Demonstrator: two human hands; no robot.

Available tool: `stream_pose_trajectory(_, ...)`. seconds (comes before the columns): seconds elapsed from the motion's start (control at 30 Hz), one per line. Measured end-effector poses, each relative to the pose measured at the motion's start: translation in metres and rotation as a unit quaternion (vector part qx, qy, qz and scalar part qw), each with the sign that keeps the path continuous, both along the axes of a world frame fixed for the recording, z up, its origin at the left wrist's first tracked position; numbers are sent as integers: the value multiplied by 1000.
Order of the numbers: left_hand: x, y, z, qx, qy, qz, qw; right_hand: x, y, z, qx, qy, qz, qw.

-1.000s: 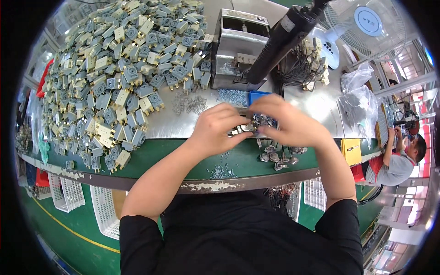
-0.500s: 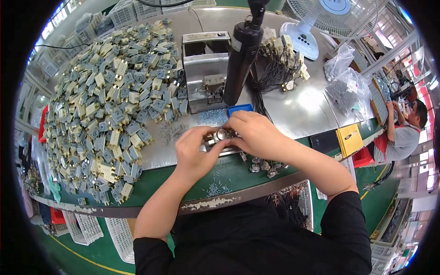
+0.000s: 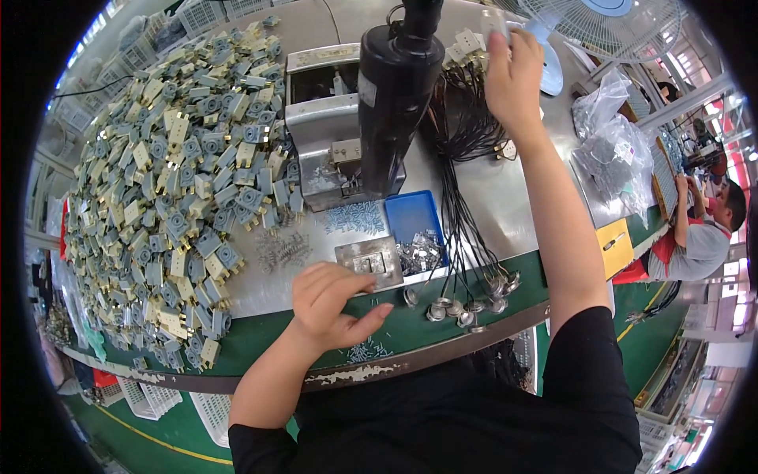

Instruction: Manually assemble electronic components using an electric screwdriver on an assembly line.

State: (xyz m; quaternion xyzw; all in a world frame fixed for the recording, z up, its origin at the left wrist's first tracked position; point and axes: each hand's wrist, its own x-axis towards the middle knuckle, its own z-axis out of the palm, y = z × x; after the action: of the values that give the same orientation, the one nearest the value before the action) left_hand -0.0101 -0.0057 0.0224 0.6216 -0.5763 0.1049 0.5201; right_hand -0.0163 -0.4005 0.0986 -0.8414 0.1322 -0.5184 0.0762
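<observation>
The right hand (image 3: 515,75) has left the left hand (image 3: 328,304) and swung far out toward the fan (image 3: 604,35), now with a pale block (image 3: 494,22) at its fingertips. The left hand has let go, thumb apart from fingers, uncovering the metal plate (image 3: 371,251).

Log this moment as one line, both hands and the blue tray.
left hand: open, by metal fixture | right hand: at pale block, grip unclear | blue tray: small metal parts inside
</observation>
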Motion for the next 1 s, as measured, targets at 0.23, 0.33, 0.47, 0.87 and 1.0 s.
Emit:
stream_pose_trajectory(0.23, 2, -2, -11, -2, 8, -51, 999, 17, -13, -20, -82, 54, -178, 979)
stream_pose_trajectory(0.33, 1, 0, -11, 1, 12, -62, 998, -9, -1, -8, -84, -77, -58, 992)
stream_pose_trajectory(0.47, 0, 0, -7, 2, 18, -73, 997, -86, 60, -2, 239, 283, 158, 915)
stream_pose_trajectory(0.87, -13, -3, -6, -4, 18, -73, 997, -133, 104, -48, -11, 472, 101, 876)
stream_pose_trajectory(1.0, -14, 0, -5, 0, 29, -70, 997, -134, 106, -35, 240, 415, 122, 869)
